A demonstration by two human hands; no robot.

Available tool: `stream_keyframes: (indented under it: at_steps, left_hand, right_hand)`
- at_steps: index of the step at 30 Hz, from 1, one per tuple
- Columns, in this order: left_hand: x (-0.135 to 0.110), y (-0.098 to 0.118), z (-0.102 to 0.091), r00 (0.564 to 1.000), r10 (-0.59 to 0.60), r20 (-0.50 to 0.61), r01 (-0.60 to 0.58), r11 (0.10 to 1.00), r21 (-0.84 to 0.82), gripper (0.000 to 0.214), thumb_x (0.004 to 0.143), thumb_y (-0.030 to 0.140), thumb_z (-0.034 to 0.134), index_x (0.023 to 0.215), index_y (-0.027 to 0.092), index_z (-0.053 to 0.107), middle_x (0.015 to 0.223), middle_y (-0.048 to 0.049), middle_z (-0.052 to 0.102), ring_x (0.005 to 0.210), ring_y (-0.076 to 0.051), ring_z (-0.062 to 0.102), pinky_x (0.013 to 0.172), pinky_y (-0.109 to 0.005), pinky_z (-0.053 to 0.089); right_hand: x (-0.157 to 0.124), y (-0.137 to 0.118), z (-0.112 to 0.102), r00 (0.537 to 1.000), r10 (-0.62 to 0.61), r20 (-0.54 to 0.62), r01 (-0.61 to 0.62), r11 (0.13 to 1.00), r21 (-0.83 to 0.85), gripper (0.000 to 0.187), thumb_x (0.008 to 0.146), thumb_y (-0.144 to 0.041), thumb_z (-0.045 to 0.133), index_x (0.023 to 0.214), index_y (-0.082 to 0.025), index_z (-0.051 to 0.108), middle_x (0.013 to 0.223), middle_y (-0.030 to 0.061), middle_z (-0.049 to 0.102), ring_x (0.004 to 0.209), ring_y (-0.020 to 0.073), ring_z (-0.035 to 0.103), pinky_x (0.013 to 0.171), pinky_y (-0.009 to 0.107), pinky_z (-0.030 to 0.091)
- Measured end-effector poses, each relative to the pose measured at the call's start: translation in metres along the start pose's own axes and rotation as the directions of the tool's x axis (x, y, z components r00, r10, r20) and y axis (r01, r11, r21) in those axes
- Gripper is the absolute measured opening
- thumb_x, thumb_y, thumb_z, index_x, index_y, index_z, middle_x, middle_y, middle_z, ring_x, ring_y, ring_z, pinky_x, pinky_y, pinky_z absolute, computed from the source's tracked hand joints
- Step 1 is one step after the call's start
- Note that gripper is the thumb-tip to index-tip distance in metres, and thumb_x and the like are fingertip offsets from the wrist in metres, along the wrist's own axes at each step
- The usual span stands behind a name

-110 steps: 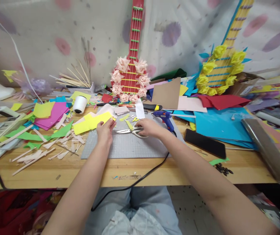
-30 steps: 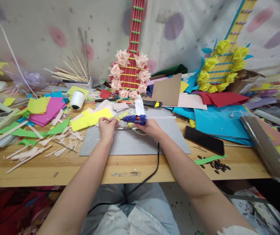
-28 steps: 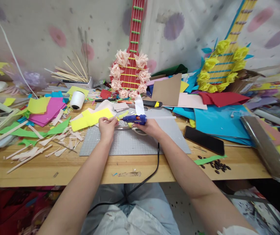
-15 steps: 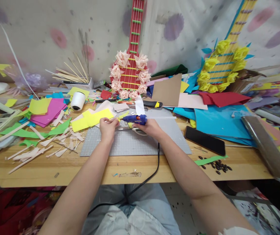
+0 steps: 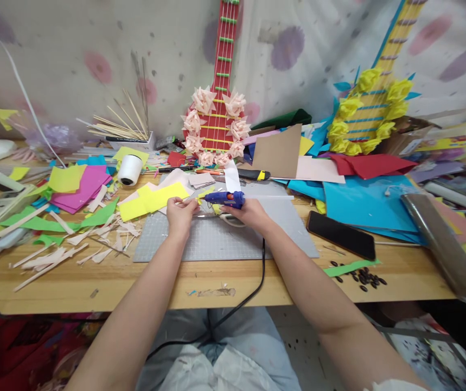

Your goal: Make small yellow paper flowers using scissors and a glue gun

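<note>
Glue gun (image 5: 225,199) is gripped by the curled right hand (image 5: 249,213), behind the table's front edge (image 5: 135,305); yellow scrap (image 5: 200,198) is pinched by the left hand (image 5: 180,216).

Rear of the desk (image 5: 135,293): a red guitar (image 5: 218,127), nearly upright, bordered by pink flowers (image 5: 192,121); well to its right, a tilted yellow guitar (image 5: 366,118) with yellow flowers (image 5: 397,90). Backdrop: a spotted curtain (image 5: 167,54). Left: slanting sticks (image 5: 121,130) above a white box (image 5: 143,144); a white cylinder (image 5: 130,169) nearby; magenta sheets (image 5: 80,199) partly under a yellow piece (image 5: 66,178); pale scraps (image 5: 53,258). Right: a red sheet (image 5: 373,165) behind blue sheets (image 5: 365,206); nearer, a dark phone (image 5: 340,235), a green strip (image 5: 350,267) and small dark ovals (image 5: 369,278).
</note>
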State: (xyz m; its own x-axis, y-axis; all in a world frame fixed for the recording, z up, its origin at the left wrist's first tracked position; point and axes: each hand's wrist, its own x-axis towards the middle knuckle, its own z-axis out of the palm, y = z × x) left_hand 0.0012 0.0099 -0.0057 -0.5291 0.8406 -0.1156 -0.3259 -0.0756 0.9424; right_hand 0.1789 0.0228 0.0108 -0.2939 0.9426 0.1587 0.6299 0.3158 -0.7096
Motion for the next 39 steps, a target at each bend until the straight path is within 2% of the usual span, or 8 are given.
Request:
stream_keyframes:
  at_steps: [7,17,22,39]
  left_hand:
    - [0.0,-0.0002,-0.0003,1.0,-0.004,0.013,0.004,1.0,-0.001,0.044,0.055,0.008,0.068,0.079,0.02,0.033,0.059,0.0038,0.06,0.055,-0.011,0.061,0.06,-0.028,0.052]
    - [0.0004,-0.0014,-0.0007,1.0,0.006,0.022,-0.007,1.0,0.017,0.043,0.055,0.007,0.067,0.078,0.02,0.033,0.057,0.0038,0.06,0.053,-0.012,0.06,0.059,-0.029,0.052]
    - [-0.0007,0.0005,0.0005,1.0,-0.011,0.003,0.011,1.0,0.018,0.044,0.055,0.007,0.068,0.078,0.02,0.033,0.057,0.0051,0.059,0.051,-0.011,0.06,0.059,-0.029,0.052]
    - [-0.0008,0.0008,0.0009,1.0,-0.005,0.001,0.005,1.0,0.012,0.042,0.057,0.008,0.066,0.078,0.02,0.032,0.059,0.0037,0.06,0.053,-0.012,0.06,0.06,-0.029,0.052]
  right_hand:
    - [-0.0003,0.0001,0.0001,1.0,-0.022,-0.01,0.022,1.0,0.006,0.039,0.069,-0.052,0.058,0.087,-0.018,0.067,0.075,0.0019,0.066,0.07,0.0168,0.059,0.061,0.024,0.041]
    - [-0.0013,-0.004,-0.0017,1.0,0.015,-0.014,-0.014,1.0,0.014,0.038,0.069,-0.051,0.058,0.084,-0.017,0.067,0.076,0.0032,0.067,0.071,0.0179,0.059,0.059,0.025,0.042]
    - [-0.0018,-0.0038,-0.0014,1.0,-0.024,-0.017,0.024,1.0,0.018,0.038,0.069,-0.052,0.058,0.086,-0.019,0.067,0.076,0.0016,0.067,0.072,0.0179,0.059,0.061,0.025,0.042]
    - [-0.0017,-0.0045,-0.0026,1.0,-0.018,0.01,0.018,0.999,-0.051,0.037,0.07,-0.051,0.058,0.084,-0.018,0.069,0.076,0.0023,0.067,0.07,0.0181,0.059,0.059,0.024,0.041]
